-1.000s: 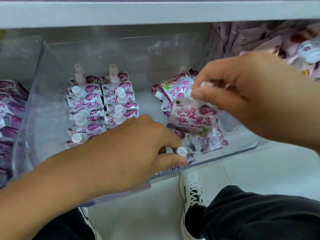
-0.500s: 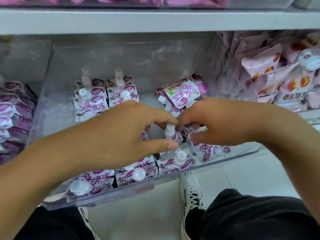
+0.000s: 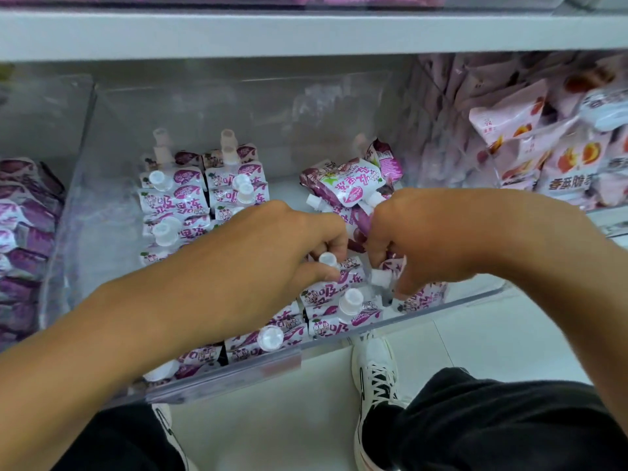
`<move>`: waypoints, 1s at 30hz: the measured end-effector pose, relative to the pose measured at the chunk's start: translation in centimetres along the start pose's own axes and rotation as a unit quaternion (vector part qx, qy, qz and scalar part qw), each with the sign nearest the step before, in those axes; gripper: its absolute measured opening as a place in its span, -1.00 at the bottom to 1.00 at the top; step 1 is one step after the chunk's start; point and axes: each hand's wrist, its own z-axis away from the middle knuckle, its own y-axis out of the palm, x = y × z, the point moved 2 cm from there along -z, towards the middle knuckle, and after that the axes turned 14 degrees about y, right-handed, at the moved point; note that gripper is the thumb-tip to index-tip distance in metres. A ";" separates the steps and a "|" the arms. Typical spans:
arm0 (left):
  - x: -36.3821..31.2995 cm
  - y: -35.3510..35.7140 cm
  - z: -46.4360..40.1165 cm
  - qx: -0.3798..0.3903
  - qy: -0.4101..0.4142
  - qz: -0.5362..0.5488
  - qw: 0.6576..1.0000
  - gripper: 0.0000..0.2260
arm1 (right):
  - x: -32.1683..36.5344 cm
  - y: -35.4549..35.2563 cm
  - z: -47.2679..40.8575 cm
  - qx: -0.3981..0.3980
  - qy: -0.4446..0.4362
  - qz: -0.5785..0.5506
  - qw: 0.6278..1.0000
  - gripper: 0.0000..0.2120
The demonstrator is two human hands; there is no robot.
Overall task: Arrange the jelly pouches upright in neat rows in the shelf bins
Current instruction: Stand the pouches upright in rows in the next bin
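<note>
Jelly pouches (image 3: pixel 334 294) stand in a clear shelf bin (image 3: pixel 112 185) at the front edge of a shelf, purple-and-white with white screw caps. Nearest of all, below the bin, are dark trousers (image 3: pixel 503 423) and a white laced shoe (image 3: pixel 375 375) on a pale floor (image 3: pixel 492 338).

Just inside the bin's front wall, a few pouches stand upright in a short row with caps up. Over them the left hand (image 3: pixel 272 253) has its grip curled round the neck of one pouch, cap (image 3: pixel 328 259) showing between finger and thumb. Close beside it, the right hand (image 3: pixel 438 239) is curled on another pouch, cap (image 3: pixel 380 278) poking out under the knuckles. The two hands nearly touch.

Farther back on the left, two neat rows of upright pouches (image 3: pixel 176 195) run toward the rear wall. To the right of them lies a loose heap of tumbled pouches (image 3: pixel 350 185).

Beyond the bin walls, purple packs (image 3: pixel 23 215) fill the left neighbour and pink peach-printed packs (image 3: pixel 543 154) the right. A grey shelf board (image 3: pixel 306 32) spans overhead.
</note>
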 end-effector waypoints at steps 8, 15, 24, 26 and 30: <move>-0.1 0.6 -0.5 0.050 -0.030 0.095 0.994 -0.95 | -4.6 -1.4 3.2 -0.112 -0.022 -0.197 0.974 -0.82; -0.4 1.0 0.1 0.065 -0.037 0.133 0.988 -0.94 | -4.0 -2.7 2.6 -0.269 -0.019 -0.321 0.908 -0.86; 1.1 -3.4 1.1 -0.179 -0.008 -0.012 0.984 -0.91 | 0.5 0.8 -3.0 -0.019 -0.082 -0.363 0.928 -0.88; 1.3 -2.6 0.9 -0.083 -0.026 -0.044 0.995 -0.78 | 0.2 0.9 -2.9 0.046 -0.073 -0.417 0.905 -0.79; 0.8 -0.4 0.5 0.017 -0.019 -0.070 0.997 -0.62 | -2.4 -0.4 0.2 0.046 -0.017 -0.219 0.974 -0.44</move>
